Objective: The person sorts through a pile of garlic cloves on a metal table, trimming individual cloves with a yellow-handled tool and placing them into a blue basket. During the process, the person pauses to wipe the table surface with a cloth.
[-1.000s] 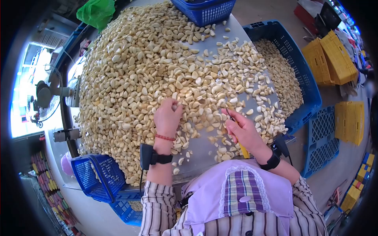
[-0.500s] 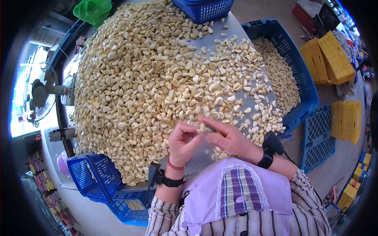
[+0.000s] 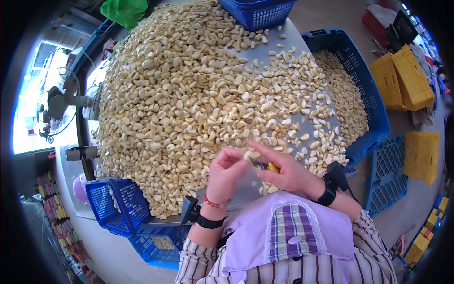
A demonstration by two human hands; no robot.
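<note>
A large heap of peeled garlic cloves (image 3: 189,94) covers a grey metal table (image 3: 295,40). My left hand (image 3: 224,173) is raised near the table's front edge and pinches one garlic clove (image 3: 247,155) at its fingertips. My right hand (image 3: 283,170) meets it there, gripping a small knife with a yellow handle (image 3: 273,166), its blade against the clove. Both wrists wear black bands; the left also has a red bead bracelet.
A big blue crate (image 3: 364,94) of cloves stands right of the table. A small blue basket (image 3: 116,206) hangs at the front left, another blue basket (image 3: 257,14) sits at the far edge. Yellow crates (image 3: 406,75) lie on the floor right. A fan (image 3: 59,106) stands left.
My left hand drew back from the heap with a clove and came together with my right hand near the table's front edge. The knife now touches the clove.
</note>
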